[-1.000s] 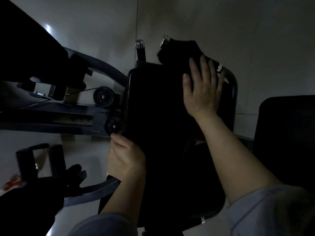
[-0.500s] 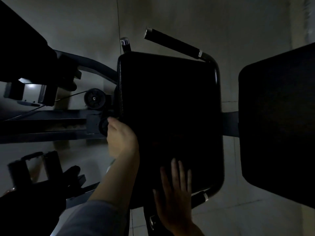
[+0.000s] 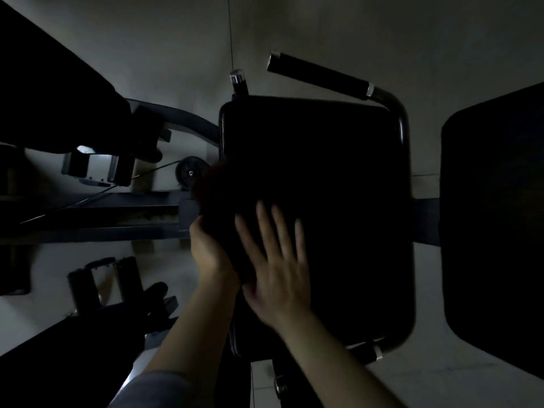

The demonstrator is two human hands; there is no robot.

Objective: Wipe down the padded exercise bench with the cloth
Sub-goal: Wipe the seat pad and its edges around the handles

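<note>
The scene is very dark. A black padded bench seat [image 3: 318,178] fills the middle of the view. A dark cloth [image 3: 216,187] lies on the pad's left edge, hard to tell from the black padding. My right hand [image 3: 276,260] lies flat on the cloth with fingers spread, pressing it against the pad near the left side. My left hand [image 3: 207,251] grips the pad's left edge just beside the cloth. Both forearms come in from the bottom of the view.
A black foam handle [image 3: 318,75] on a curved metal bar [image 3: 401,122] rims the pad's far and right sides. A second black pad [image 3: 497,231] sits to the right. Machine frame, a pulley wheel [image 3: 191,172] and cable are to the left, over pale floor.
My right hand with the cloth swept from the pad's far corner down to its near edge, then moved up to the left side. My left hand stayed on the left edge.
</note>
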